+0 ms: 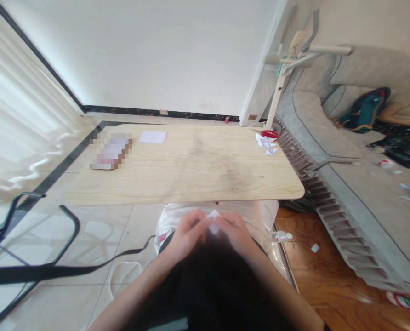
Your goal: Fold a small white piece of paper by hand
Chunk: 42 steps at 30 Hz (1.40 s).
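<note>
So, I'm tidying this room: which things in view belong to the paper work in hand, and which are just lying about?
Likely part of the work:
- small white paper, held by left hand and right hand
- flat white paper
- folded paper pieces
- red-handled scissors

Seemingly just lying about:
- small bottle
- apparent red can
- black bag

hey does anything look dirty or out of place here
Yes. Dark smudges discolour the otherwise pale table near its middle, and a white scrap lies on the wooden floor to the right, perhaps dropped.
</note>
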Tool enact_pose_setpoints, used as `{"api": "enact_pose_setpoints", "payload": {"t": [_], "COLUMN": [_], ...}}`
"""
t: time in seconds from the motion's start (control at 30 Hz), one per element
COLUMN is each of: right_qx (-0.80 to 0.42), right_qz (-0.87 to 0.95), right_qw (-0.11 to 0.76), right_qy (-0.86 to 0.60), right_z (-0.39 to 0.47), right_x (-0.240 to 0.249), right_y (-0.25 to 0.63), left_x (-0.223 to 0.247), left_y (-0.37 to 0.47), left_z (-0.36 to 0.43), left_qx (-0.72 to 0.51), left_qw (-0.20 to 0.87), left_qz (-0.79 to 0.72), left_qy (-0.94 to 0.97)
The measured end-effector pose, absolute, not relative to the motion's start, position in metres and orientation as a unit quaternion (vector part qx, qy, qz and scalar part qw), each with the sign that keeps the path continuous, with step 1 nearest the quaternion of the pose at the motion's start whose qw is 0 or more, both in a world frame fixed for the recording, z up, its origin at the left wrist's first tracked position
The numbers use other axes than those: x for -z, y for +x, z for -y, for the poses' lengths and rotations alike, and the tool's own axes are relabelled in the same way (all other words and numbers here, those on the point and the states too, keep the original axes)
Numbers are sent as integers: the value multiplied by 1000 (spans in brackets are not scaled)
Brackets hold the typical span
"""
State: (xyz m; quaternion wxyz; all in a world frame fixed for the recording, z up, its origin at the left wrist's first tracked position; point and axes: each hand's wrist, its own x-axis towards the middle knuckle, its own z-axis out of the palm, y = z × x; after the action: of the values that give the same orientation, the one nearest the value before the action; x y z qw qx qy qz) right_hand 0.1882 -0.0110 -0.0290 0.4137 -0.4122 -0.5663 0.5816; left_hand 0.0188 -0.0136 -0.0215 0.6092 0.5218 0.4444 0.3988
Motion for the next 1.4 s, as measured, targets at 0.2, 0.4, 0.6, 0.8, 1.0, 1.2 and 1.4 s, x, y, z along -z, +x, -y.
{"api": "enact_pose_setpoints", "payload": {"t": [0.2, 0.4, 0.6, 0.8, 1.0, 1.2, 1.4], "right_qx": [-590, -591, -589, -578, -541, -534, -558], "right_qz": [504, 505, 533, 557, 579, 579, 589], "right_qw": [457, 453, 432, 413, 431, 433, 400], "right_qy": [-436, -437, -426, -430, -432, -439, -427], "right_z": [10, 10, 12, 15, 17, 17, 17], "right_x": [34, 35, 26, 30, 27, 24, 24], "right_y": [188, 186, 182, 185, 186, 185, 185], "left_x": [18, 16, 18, 24, 19, 24, 25], "left_y": [14, 17, 19, 16, 15, 17, 20], "left_z": [12, 13, 14, 14, 15, 14, 15], "left_qx": [-367, -364, -381, -420, -429, -412, -411], "left_qw": [594, 560, 558, 571, 563, 589, 597], "left_qz": [-444, -440, -452, -443, -460, -443, -459], "left_qy": [562, 599, 583, 549, 536, 537, 514]}}
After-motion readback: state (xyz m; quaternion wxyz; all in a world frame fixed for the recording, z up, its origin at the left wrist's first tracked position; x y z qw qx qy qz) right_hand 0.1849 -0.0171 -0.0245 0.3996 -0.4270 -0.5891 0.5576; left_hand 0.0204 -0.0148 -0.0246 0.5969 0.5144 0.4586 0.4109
